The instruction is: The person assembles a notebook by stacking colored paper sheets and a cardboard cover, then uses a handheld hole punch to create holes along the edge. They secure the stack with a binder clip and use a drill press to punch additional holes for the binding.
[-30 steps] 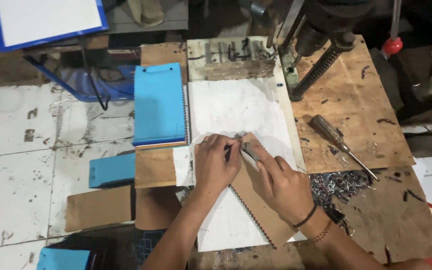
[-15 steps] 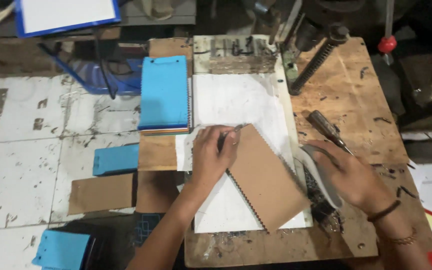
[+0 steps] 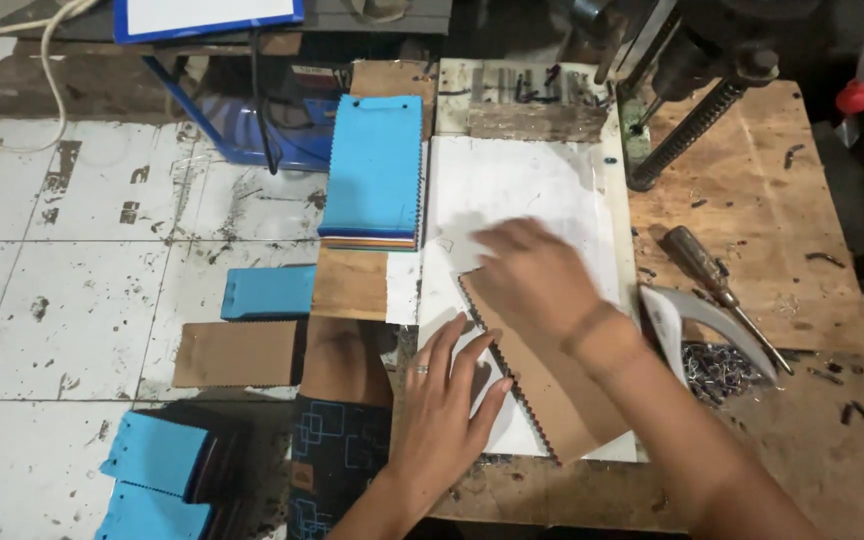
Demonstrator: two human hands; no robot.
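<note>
Brown notebook (image 3: 552,385) lies slanted on the white sheet (image 3: 512,190) at the near edge of the wooden bench (image 3: 762,250), its toothed binding edge facing your left hand (image 3: 442,400). Your left hand rests flat on the white sheet just beside that edge, fingers spread, fingertips touching or nearly touching the teeth; nothing pinched. Your right hand (image 3: 532,275) lies palm down over the upper corner of the cover. It's motion-blurred: fingers look loosely together and extended, but I can't tell whether they press down or only hover.

Handling, by my read: thin card cover over a paper block, so light and only moderately stiff. It'll flex if you lift it by one corner. Matte card, not slippery, but it should slide easily on the smooth sheet under it, so keep a flat palm on it when you shift it. The punched edge is the weak part; the teeth would likely bend or tear if pinched. Take hold on the long plain edge opposite the binding, or palm flat mid-cover.

Around it: a stack of blue notebooks (image 3: 372,170) up left, a screwdriver (image 3: 717,285) and a curved grey-white tool (image 3: 702,320) just right of your right wrist, and a pile of metal scraps (image 3: 717,370) near the tool. More blue covers (image 3: 152,470) and a brown card piece (image 3: 237,352) lie on the tiled floor (image 3: 52,300).
</note>
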